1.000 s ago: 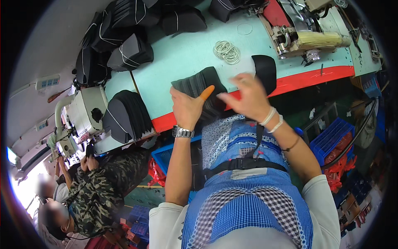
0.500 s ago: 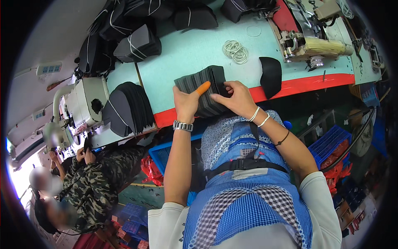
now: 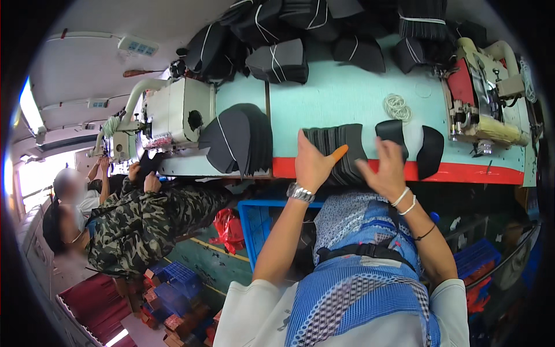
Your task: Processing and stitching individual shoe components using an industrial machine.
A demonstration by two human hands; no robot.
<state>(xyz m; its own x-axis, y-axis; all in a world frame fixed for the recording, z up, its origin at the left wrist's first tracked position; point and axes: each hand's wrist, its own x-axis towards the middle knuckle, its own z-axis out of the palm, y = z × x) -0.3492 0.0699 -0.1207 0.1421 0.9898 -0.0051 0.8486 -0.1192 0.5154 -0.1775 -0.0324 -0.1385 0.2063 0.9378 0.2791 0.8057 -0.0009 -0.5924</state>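
Observation:
My left hand, an orange finger cot on its thumb, holds a stack of thin dark grey and black curved pieces at the table's front edge. The pieces stand side by side, with the thumb pressed over their tops. Just right of the stack is my right hand, thumb and fingers spread and somewhat blurred. Its fingertips overlap a single black piece; whether they touch it I cannot tell. Farther right, another black curved piece lies across the red edge strip.
Tied black bundles line the table's back; another bundle stands at left. White cord rings lie behind the pieces. Sewing machines stand left and right. A blue crate is below; a person in camouflage sits at left.
My view has swung left, so the scene sits farther right. A second single black piece now lies between stack and first piece. My right hand has come off the stack and spread.

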